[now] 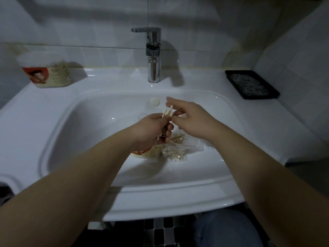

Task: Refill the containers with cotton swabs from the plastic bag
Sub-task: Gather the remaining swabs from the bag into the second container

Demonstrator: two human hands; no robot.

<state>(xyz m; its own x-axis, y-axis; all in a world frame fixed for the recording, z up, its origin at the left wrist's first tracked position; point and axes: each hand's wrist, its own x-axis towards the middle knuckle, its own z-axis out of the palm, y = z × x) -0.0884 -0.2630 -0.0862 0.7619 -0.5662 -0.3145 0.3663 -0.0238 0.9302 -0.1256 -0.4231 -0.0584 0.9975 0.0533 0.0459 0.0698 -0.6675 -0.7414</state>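
Squaring up 1 swab bundle
Left hand clutches it; right hand touches the tips, grip unclear. Next, likely: lower it into the container.

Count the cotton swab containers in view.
2: the ledge container stands on the sink's back-left ledge; the basin container sits mostly hidden beneath the left hand; more may be hidden.

I see the faucet centred behind the sink basin. One container stands on the rim at rear left, a tray at rear right. In the basin, a second container sits just left of the plastic bag, and loose cotton swabs lie just behind the bag.
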